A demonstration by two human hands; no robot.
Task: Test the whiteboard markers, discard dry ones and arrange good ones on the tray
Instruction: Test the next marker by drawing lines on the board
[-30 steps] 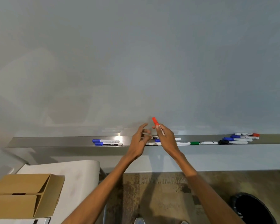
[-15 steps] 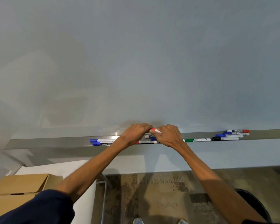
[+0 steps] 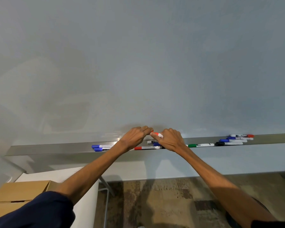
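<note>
The red marker (image 3: pixel 157 134) runs 9 to 3 o'clock between the hands: left hand (image 3: pixel 135 139) pinches its cap, right hand (image 3: pixel 170 139) grips the barrel, both equally near.

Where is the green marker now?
The green marker lies on the tray, in the head view right of centre, between the right hand and the black marker.

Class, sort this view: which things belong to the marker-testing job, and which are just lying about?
Job: red marker, gripped by left hand and right hand; tray; whiteboard; green marker.
Lying about: cardboard box; white table.
</note>
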